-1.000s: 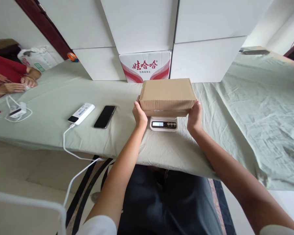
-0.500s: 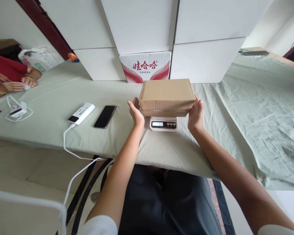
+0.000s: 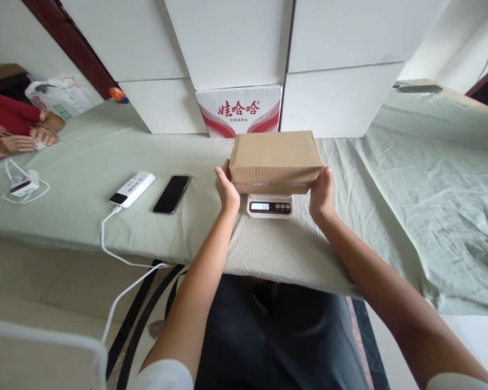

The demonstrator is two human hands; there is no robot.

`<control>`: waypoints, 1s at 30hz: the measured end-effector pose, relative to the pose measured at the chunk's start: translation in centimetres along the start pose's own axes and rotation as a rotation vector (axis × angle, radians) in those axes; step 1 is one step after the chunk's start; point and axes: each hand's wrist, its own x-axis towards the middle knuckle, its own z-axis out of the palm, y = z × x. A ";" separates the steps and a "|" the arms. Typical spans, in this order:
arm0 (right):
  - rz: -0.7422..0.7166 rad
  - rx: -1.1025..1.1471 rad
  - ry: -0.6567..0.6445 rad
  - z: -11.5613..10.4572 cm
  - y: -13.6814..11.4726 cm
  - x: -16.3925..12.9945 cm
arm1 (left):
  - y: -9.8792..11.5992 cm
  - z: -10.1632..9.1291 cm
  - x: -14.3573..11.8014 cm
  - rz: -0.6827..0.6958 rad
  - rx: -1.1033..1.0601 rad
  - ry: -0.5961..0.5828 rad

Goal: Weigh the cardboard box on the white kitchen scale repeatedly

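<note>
Cardboard box (image 3: 275, 157) sits on a small kitchen scale (image 3: 269, 206), between the two hands. The left hand (image 3: 226, 190) presses its palm and fingers against the box's left end; the right hand (image 3: 321, 192) does the same at the right end, so both hands grip the box from the sides. The box overhangs the scale on every side and hides its platform; only the display strip shows, just nearer than the hands. Because the box is much wider than the scale, uneven pressure from either hand could tip it or slide the scale on the cloth-covered tabletop (image 3: 85, 162). Left of the left hand lie a black phone (image 3: 172, 194) and a white power bank (image 3: 132, 188) with its cable.
</note>
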 end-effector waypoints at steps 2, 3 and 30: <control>-0.012 0.006 0.005 0.2 0.1 -0.1 | -0.2 0.0 -0.1 -0.004 0.016 0.013; -0.018 0.008 0.009 0.3 0.1 -0.2 | -0.2 0.1 -0.1 -0.005 0.025 0.022; -0.007 -0.002 0.035 0.6 -0.1 -0.5 | 1.7 0.9 -1.2 -0.045 -0.005 0.029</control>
